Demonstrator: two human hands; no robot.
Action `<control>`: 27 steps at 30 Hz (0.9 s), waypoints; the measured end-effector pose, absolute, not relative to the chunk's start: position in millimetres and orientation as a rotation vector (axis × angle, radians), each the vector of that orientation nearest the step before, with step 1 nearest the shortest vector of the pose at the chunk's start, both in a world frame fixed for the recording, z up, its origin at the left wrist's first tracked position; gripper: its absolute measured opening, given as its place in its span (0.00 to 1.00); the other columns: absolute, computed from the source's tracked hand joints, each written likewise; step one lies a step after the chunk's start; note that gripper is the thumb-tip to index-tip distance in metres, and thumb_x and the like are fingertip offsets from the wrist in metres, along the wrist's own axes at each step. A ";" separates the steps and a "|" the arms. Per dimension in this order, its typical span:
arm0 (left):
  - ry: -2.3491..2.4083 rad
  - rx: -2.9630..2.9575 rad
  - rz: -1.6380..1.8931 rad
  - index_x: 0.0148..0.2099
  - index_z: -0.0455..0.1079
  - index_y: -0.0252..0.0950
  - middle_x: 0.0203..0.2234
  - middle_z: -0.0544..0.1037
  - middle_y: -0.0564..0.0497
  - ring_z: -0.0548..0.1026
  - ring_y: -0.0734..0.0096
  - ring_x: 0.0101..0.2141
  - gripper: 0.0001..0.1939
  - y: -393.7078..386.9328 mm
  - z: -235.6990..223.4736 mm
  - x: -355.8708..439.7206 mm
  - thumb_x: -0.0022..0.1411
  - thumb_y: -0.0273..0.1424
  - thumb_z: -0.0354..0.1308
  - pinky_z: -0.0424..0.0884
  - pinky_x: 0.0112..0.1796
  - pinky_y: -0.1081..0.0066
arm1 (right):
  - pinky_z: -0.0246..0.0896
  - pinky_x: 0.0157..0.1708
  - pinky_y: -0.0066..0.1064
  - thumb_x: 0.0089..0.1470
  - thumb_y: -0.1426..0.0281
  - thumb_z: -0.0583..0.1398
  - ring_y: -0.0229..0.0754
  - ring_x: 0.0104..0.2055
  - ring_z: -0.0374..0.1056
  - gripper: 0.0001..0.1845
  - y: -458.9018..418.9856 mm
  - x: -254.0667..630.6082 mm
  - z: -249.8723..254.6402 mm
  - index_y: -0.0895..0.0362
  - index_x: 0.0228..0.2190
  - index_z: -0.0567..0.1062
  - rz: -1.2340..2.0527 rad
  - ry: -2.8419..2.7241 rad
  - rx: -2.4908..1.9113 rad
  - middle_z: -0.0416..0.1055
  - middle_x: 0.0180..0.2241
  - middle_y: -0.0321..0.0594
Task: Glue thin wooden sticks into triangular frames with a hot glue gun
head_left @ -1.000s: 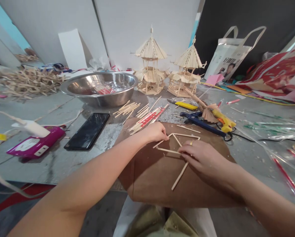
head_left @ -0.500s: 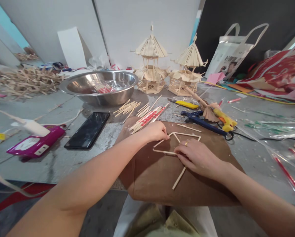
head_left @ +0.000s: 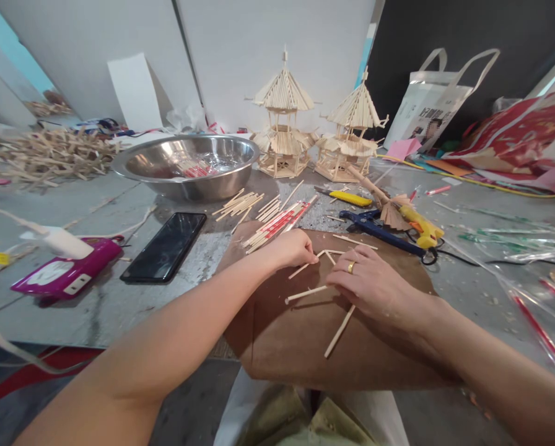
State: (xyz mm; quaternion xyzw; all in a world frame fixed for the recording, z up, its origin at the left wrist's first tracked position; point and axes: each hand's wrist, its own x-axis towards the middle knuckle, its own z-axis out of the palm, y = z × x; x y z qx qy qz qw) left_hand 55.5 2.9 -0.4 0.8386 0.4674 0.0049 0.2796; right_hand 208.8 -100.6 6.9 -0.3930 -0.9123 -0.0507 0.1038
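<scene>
A flat frame of thin wooden sticks [head_left: 321, 255] lies on a brown cardboard sheet [head_left: 282, 334]. My left hand [head_left: 293, 246] is curled, its fingertips pinching the frame's left corner. My right hand [head_left: 375, 286], with a gold ring, lies over the frame's right side and hides it; its fingers grip one loose stick [head_left: 305, 293] that points left. Another loose stick [head_left: 339, 331] lies slanted below the right hand.
Behind the cardboard lie bundles of sticks [head_left: 277, 222], a yellow knife [head_left: 347, 197], blue pliers [head_left: 380, 232] and a yellow glue gun [head_left: 421, 226]. A steel bowl [head_left: 187, 166], two stick pagodas [head_left: 284, 121], a black phone [head_left: 166, 246] and a pink device [head_left: 64, 272] stand around.
My right hand moved up over the frame and turned the lower stick, whose left end now sits lower. The left hand stayed on its corner.
</scene>
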 end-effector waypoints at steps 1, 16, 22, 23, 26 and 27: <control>1.254 2.251 0.008 0.23 0.71 0.34 0.11 0.64 0.56 0.61 0.79 0.17 0.10 3.0 -0.4 55.6 0.41 0.36 0.55 0.55 0.21 0.76 | 0.43 0.36 0.33 0.49 0.76 0.51 0.40 0.37 0.58 0.11 -99.7 209.4 6.0 0.56 0.35 0.68 -0.195 -2.700 -1.141 0.67 0.32 0.41; 1.264 2.254 -0.008 0.23 0.71 0.34 0.13 0.66 0.56 0.61 0.78 0.17 0.10 1.8 1.1 55.8 0.42 0.37 0.55 0.55 0.21 0.76 | 0.51 0.30 0.29 0.49 0.77 0.49 0.38 0.30 0.59 0.09 -101.2 207.8 4.6 0.59 0.27 0.69 -0.049 -2.648 -1.226 0.66 0.26 0.40; 1.260 2.258 0.015 0.22 0.71 0.34 0.13 0.66 0.56 0.61 0.79 0.17 0.09 1.2 1.6 56.2 0.41 0.36 0.56 0.54 0.21 0.76 | 0.49 0.30 0.29 0.52 0.73 0.49 0.38 0.29 0.60 0.10 -103.0 200.8 0.7 0.58 0.28 0.69 -0.053 -2.646 -1.276 0.66 0.25 0.40; 1.256 2.261 0.018 0.22 0.71 0.34 0.13 0.66 0.55 0.61 0.79 0.17 0.10 1.6 1.2 56.2 0.41 0.36 0.56 0.54 0.21 0.76 | 0.49 0.30 0.29 0.52 0.72 0.49 0.38 0.29 0.60 0.10 -103.5 199.0 -0.5 0.58 0.29 0.70 -0.045 -2.645 -1.297 0.66 0.25 0.40; 1.249 2.269 0.021 0.23 0.71 0.34 0.13 0.66 0.55 0.61 0.78 0.17 0.10 2.5 0.1 56.0 0.41 0.36 0.56 0.54 0.21 0.76 | 0.48 0.29 0.30 0.52 0.70 0.49 0.38 0.29 0.60 0.11 -104.8 193.8 -3.8 0.57 0.28 0.70 -0.041 -2.657 -1.345 0.67 0.25 0.39; 1.250 2.271 0.020 0.23 0.71 0.34 0.13 0.67 0.55 0.61 0.78 0.17 0.10 2.6 -0.1 55.9 0.41 0.36 0.56 0.55 0.21 0.76 | 0.48 0.29 0.30 0.52 0.70 0.49 0.38 0.28 0.60 0.11 -105.1 192.7 -5.0 0.57 0.28 0.70 -0.044 -2.662 -1.354 0.67 0.25 0.39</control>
